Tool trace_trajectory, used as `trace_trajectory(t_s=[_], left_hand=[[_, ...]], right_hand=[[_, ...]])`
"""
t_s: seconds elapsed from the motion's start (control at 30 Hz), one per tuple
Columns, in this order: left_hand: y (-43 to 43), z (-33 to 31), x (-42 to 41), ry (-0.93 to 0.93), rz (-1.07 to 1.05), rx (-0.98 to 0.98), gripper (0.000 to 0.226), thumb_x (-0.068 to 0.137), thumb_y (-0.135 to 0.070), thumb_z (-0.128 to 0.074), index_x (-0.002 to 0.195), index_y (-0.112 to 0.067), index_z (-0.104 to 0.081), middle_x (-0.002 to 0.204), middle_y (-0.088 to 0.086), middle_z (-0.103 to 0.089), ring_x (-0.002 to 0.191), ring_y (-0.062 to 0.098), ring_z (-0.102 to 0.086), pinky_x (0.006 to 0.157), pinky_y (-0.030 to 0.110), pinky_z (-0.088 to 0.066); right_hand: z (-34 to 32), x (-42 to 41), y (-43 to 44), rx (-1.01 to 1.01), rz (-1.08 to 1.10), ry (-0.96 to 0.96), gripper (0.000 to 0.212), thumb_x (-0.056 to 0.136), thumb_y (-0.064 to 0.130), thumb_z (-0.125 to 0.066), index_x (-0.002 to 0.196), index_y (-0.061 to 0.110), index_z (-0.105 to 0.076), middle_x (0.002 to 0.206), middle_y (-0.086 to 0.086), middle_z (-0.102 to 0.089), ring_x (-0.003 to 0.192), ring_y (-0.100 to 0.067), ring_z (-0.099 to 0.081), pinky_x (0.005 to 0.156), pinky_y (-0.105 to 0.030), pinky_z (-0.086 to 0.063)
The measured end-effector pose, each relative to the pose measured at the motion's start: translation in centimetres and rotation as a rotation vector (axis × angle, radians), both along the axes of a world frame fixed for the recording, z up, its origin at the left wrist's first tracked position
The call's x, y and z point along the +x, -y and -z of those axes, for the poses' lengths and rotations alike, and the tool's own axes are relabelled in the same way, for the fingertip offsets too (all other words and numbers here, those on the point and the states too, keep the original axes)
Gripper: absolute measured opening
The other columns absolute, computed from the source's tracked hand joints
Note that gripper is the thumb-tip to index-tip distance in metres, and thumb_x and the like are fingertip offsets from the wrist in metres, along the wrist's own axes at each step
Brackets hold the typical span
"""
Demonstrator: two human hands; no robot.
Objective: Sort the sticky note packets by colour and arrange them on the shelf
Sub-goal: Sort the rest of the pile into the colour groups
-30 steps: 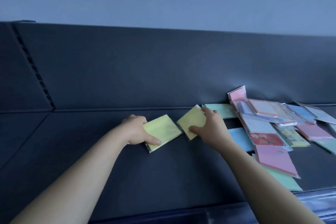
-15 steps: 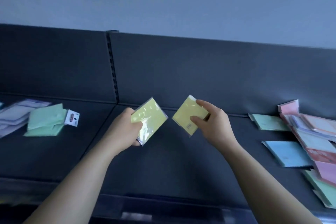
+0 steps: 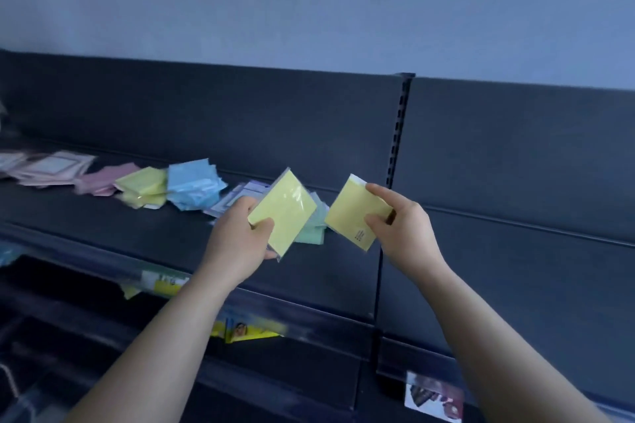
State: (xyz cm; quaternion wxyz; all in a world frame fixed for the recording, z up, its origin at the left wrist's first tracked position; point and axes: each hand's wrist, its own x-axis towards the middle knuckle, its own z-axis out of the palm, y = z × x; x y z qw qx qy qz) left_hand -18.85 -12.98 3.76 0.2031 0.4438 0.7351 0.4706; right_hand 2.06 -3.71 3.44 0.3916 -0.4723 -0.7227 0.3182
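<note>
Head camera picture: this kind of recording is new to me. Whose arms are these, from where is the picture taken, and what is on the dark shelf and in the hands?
There is no machine here. A person wears one camera on the head, so you look forward and down along that person's own bare arms. The left hand grips the left yellow packet of sticky notes, and the right hand pinches the right yellow packet. Both packets are held up in front of the dark shelf. On the shelf, further left, packets lie grouped by colour: a yellow pile, a blue pile and pink packets. A green packet is partly hidden behind the left yellow one.
</note>
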Motion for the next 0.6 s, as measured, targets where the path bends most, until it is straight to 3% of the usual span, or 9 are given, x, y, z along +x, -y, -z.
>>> trace_trajectory(t_s=[0.2, 0.3, 0.4, 0.5, 0.6], left_hand=[[1.2, 0.0, -7.6, -0.008, -0.107, 0.01, 0.024, 0.099, -0.016, -0.045, 0.121, -0.02, -0.053, 0.112, 0.001, -0.06, 0.066, 0.015, -0.072, 0.074, 0.048, -0.059], [1.3, 0.1, -10.9, -0.004, -0.186, 0.05, 0.027, 0.099, -0.014, -0.045, 0.123, -0.016, -0.054, 0.111, 0.005, -0.063, 0.066, 0.016, -0.072, 0.072, 0.047, -0.059], [1.2, -0.1, -14.3, -0.013, -0.276, 0.112, 0.03, 0.098, -0.01, -0.043, 0.126, -0.015, -0.054, 0.113, 0.006, -0.063, 0.068, 0.018, -0.071, 0.067, 0.042, -0.06], [0.9, -0.6, -17.8, -0.078, -0.37, 0.126, 0.034, 0.098, -0.009, -0.043, 0.13, -0.015, -0.051, 0.113, 0.003, -0.06, 0.07, 0.024, -0.07, 0.065, 0.041, -0.059], [0.4, -0.6, -21.6, -0.123, -0.465, 0.131, 0.021, 0.098, -0.009, -0.044, 0.117, -0.018, -0.045, 0.109, 0.005, -0.058, 0.073, 0.031, -0.068, 0.056, 0.032, -0.05]], right_hand=[[-0.3, -7.8, -0.9, -0.002, -0.068, -0.007, 0.049, 0.09, 0.006, -0.053, 0.131, 0.032, -0.055, 0.063, 0.004, -0.048, 0.047, -0.009, -0.039, 0.041, -0.013, -0.035], [-0.4, -11.2, -1.8, 0.016, -0.122, 0.02, 0.046, 0.089, 0.007, -0.054, 0.129, 0.031, -0.055, 0.078, 0.007, -0.057, 0.055, -0.009, -0.047, 0.047, -0.011, -0.04], [-0.5, -14.4, -2.8, 0.03, -0.153, 0.032, 0.044, 0.089, 0.01, -0.055, 0.129, 0.031, -0.055, 0.092, 0.01, -0.061, 0.064, -0.008, -0.053, 0.061, -0.019, -0.048], [-0.6, -17.5, -3.6, 0.036, -0.195, 0.014, 0.044, 0.089, 0.008, -0.057, 0.128, 0.027, -0.056, 0.084, 0.009, -0.059, 0.055, -0.006, -0.048, 0.05, -0.011, -0.04], [-0.8, -20.7, -4.2, 0.027, -0.218, -0.005, 0.044, 0.089, 0.008, -0.057, 0.129, 0.025, -0.056, 0.085, 0.011, -0.057, 0.056, -0.004, -0.048, 0.05, -0.008, -0.039]])
